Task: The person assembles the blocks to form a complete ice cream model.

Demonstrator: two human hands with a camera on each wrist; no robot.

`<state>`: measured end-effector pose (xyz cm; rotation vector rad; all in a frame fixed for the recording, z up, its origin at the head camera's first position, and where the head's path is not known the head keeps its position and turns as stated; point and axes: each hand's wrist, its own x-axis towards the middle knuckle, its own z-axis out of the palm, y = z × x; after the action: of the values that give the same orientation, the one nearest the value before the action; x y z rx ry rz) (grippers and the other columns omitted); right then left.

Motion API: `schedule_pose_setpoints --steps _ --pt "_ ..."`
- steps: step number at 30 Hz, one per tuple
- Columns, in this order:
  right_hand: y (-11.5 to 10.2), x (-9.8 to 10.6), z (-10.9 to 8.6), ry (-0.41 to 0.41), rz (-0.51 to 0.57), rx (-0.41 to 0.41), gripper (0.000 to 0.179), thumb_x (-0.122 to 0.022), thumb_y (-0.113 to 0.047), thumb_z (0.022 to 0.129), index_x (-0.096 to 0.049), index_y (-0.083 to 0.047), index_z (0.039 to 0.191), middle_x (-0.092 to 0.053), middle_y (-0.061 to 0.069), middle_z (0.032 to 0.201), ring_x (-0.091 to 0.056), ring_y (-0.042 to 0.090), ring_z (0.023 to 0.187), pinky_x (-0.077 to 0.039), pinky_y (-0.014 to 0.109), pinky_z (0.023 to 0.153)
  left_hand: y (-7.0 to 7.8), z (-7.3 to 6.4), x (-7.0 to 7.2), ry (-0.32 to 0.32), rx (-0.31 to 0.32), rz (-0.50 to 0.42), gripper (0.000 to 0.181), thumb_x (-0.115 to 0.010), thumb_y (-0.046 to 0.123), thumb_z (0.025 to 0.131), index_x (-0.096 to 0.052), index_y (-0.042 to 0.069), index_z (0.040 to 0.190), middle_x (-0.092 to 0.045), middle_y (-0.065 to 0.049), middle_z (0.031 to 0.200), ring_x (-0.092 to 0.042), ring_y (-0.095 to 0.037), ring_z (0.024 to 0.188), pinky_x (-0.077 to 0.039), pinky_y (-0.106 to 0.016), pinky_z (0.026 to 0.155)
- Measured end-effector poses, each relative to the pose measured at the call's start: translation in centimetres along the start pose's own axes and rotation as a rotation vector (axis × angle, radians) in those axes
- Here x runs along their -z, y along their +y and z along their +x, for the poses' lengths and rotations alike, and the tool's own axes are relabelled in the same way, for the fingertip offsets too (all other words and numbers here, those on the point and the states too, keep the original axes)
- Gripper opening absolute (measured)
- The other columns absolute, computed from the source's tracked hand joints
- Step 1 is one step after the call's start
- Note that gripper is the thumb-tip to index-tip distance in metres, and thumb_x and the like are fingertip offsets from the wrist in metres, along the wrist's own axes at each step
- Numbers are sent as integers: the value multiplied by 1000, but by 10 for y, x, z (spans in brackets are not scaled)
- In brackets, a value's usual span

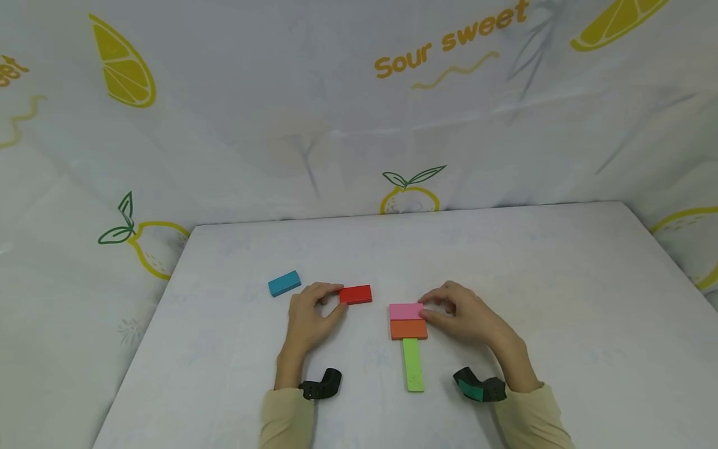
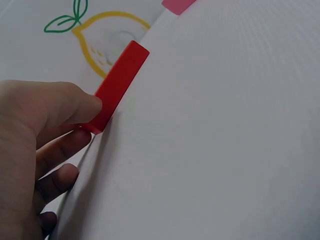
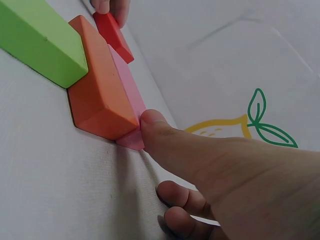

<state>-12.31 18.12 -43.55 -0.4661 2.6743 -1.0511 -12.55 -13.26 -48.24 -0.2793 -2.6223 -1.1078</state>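
Observation:
My left hand (image 1: pixel 310 319) pinches the left end of a red block (image 1: pixel 356 295) between thumb and fingers; the left wrist view shows the thumb on the block's (image 2: pixel 121 82) side. To the right, my right hand (image 1: pixel 473 317) holds the right end of a pink block (image 1: pixel 405 311) between thumb and forefinger. Flush against the pink block's near side lies an orange block (image 1: pixel 408 329). A light green block (image 1: pixel 413 368) extends from the orange one toward me, its end touching it, as the right wrist view also shows with the green block (image 3: pixel 45 42) meeting the orange.
Beyond the left hand, a blue block (image 1: pixel 284 284) lies slightly turned on the white table (image 1: pixel 533 262). A lemon-printed white cloth (image 1: pixel 241 137) hangs behind the table. Each wrist wears a black strapped device, such as the left one (image 1: pixel 322 385).

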Motion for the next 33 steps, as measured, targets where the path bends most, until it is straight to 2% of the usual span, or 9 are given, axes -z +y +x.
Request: schedule_pose_setpoints --steps 6,13,22,33 --pt "1 1 2 0 -5 3 24 -75 -27 92 -76 -14 112 -60 2 97 -48 16 84 -42 23 69 8 6 -9 15 21 4 28 -77 21 84 -79 17 112 -74 -1 93 -57 -15 82 -32 -32 78" --pt "-1 0 4 -2 -5 5 24 -75 -29 92 -76 -14 112 -61 2 97 -48 16 84 -42 23 68 12 7 -11 5 36 22 29 -77 23 86 -78 19 114 -76 1 102 -57 -14 84 -33 -33 80" --pt "0 0 3 0 -7 -5 24 -75 -28 92 -76 -14 111 -59 2 95 -47 16 83 -41 23 67 16 7 -12 -57 7 29 29 -75 23 89 -77 18 118 -77 0 112 -61 -17 89 -34 -33 82" --pt "1 -2 2 1 8 -9 25 -75 -28 92 -76 -13 112 -60 3 97 -47 16 84 -41 23 68 17 5 -16 -74 -21 24 30 -75 24 89 -77 18 118 -76 0 113 -65 -20 100 -34 -35 84"
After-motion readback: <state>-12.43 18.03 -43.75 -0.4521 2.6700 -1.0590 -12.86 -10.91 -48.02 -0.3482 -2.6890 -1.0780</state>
